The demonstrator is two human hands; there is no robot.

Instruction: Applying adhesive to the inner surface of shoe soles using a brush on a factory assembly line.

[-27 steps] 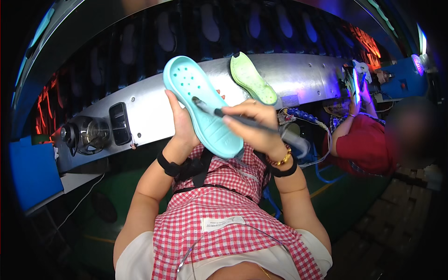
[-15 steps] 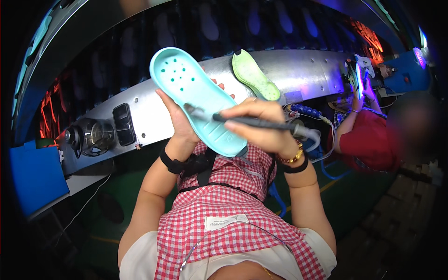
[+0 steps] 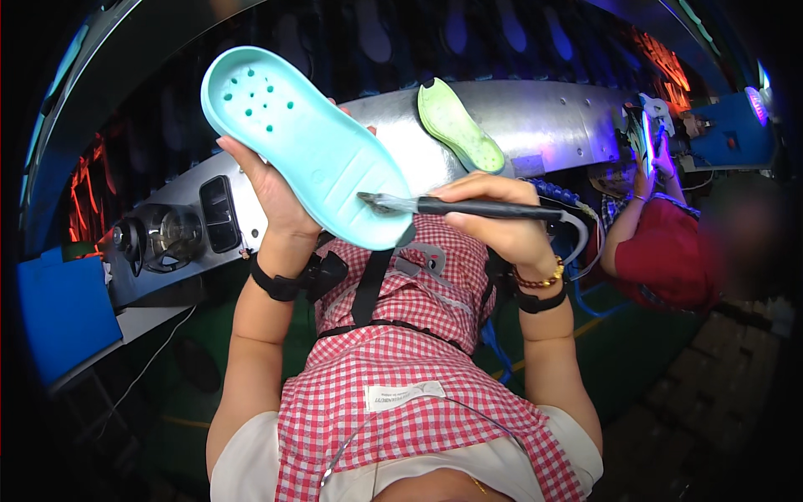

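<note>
The left hand (image 3: 272, 188) holds a turquoise shoe sole (image 3: 305, 146) up from below, fingers wrapped round its far edge and thumb side pressed on the underside, so the sole tilts from 11 o'clock down to 4 o'clock in the view. The right hand (image 3: 493, 222) has its fingers curled tight about the black handle of a brush (image 3: 456, 206), whose bristle tip touches the heel end of the sole near the middle of the picture.

Beyond the hands, at 12 o'clock, a green sole (image 3: 460, 127) lies on a curved metal counter (image 3: 569, 117). At 9 o'clock on the same counter sit a dark switch block (image 3: 219, 213) and a round glass-fronted fitting (image 3: 155, 238); a blue box (image 3: 58, 314) stands below them at 8 o'clock. At 3 o'clock another person in a red top (image 3: 657, 259) works at the counter, a hand raised to a small lit device.

A red-checked apron (image 3: 401, 368) fills the lower middle and covers the lap. The turquoise sole blocks part of the counter behind it. Dark sole shapes above the counter are too dim to make out, and the picture's corners are black.
</note>
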